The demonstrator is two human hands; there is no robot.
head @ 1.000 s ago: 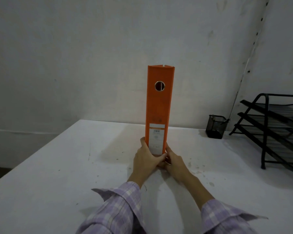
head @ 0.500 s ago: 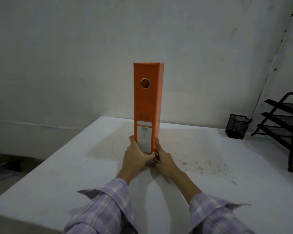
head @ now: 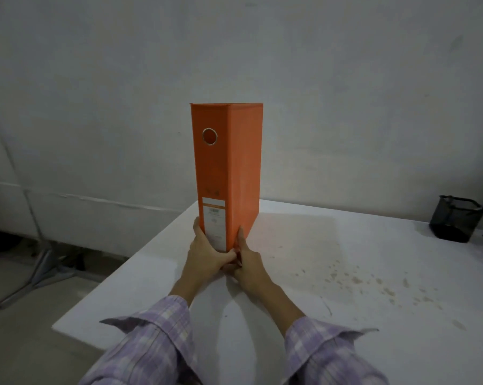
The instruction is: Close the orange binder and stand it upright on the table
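Observation:
The orange binder (head: pixel 226 168) stands upright and shut on the white table (head: pixel 346 259), near the table's left edge. Its spine faces me, with a round finger hole high up and a white label low down. Its right cover shows too. My left hand (head: pixel 207 254) grips the bottom left of the spine. My right hand (head: pixel 248 262) presses the bottom right corner, thumb up along the cover. Both hands meet under the spine, and the binder's bottom edge is hidden behind them.
A black mesh pen cup (head: pixel 454 220) stands at the far right of the table by the wall. Brown specks (head: pixel 373 282) mark the tabletop on the right. Left of the table the floor drops away, with a metal stand leg (head: pixel 40 270).
The view has swung left, so the binder and hands sit nearer the table's left edge and the black tray rack is out of frame. The binder's right cover now shows. The grip is unchanged.

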